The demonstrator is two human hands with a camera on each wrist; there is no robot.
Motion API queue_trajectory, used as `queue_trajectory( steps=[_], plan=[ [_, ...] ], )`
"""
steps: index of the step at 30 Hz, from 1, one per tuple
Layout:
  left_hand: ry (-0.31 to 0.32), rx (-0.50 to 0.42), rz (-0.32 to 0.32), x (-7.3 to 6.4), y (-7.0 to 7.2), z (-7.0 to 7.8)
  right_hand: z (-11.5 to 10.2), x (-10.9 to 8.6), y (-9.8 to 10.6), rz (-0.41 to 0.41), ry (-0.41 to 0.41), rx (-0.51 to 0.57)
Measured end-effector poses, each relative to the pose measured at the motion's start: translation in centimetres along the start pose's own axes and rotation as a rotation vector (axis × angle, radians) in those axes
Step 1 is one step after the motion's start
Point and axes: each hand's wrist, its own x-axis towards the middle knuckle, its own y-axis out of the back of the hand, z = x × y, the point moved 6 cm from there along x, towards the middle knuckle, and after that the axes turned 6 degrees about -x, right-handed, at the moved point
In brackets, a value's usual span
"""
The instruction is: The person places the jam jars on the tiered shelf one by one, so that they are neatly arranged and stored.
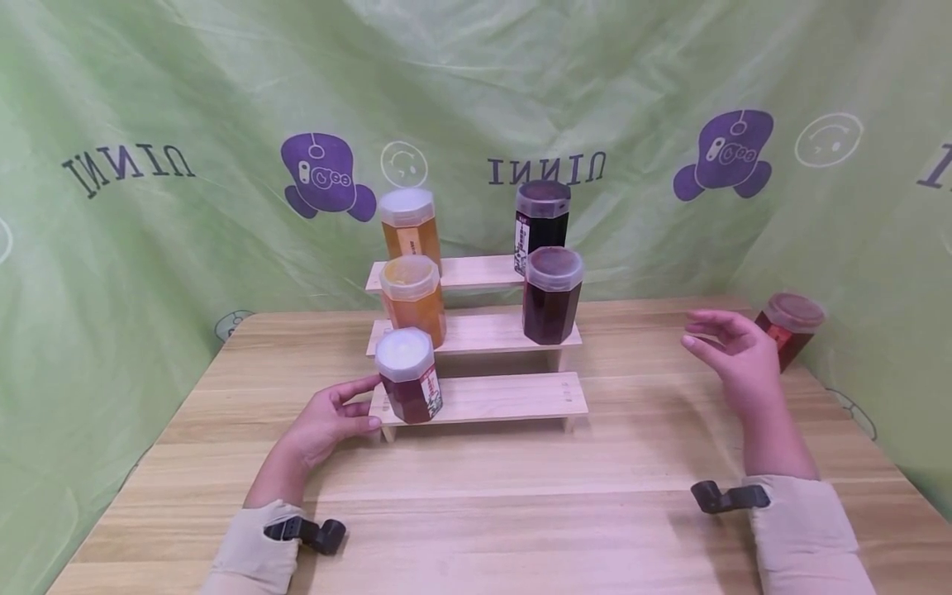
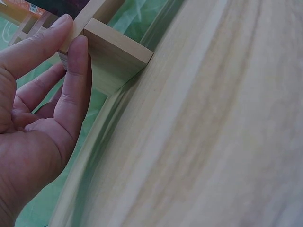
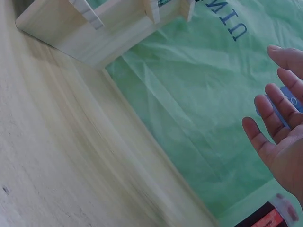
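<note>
My left hand [image 1: 327, 421] pinches the left end of the lowest step of a three-step wooden stand [image 1: 513, 395], thumb and index finger at its edge in the left wrist view. Beside those fingers, a dark red jar [image 1: 407, 384] with a white lid stands on that step. My right hand [image 1: 736, 359] is raised over the table's right side, holding nothing, its fingers loosely bent. Partly hidden behind it is a red jar [image 1: 797, 318], whose label also shows at the bottom of the right wrist view.
Two orange jars, one on the middle step [image 1: 416, 310] and one on the top step [image 1: 409, 219], stand at the left. Dark jars occupy the right of the middle step [image 1: 550, 306] and top step [image 1: 543, 215]. A green curtain [image 1: 446, 83] hangs behind the wooden table [image 1: 476, 512].
</note>
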Motion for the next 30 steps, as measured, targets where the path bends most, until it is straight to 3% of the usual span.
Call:
queue_trajectory(
  steps=[12,30],
  plan=[
    [-0.001,-0.001,0.006,0.1,0.1,-0.2,0.6,-0.2,2.3,0.076,-0.049,0.014],
    [-0.014,0.018,0.014,0.0,0.1,-0.1,2.6,-0.8,6.7,0.301,-0.258,-0.259]
  ],
)
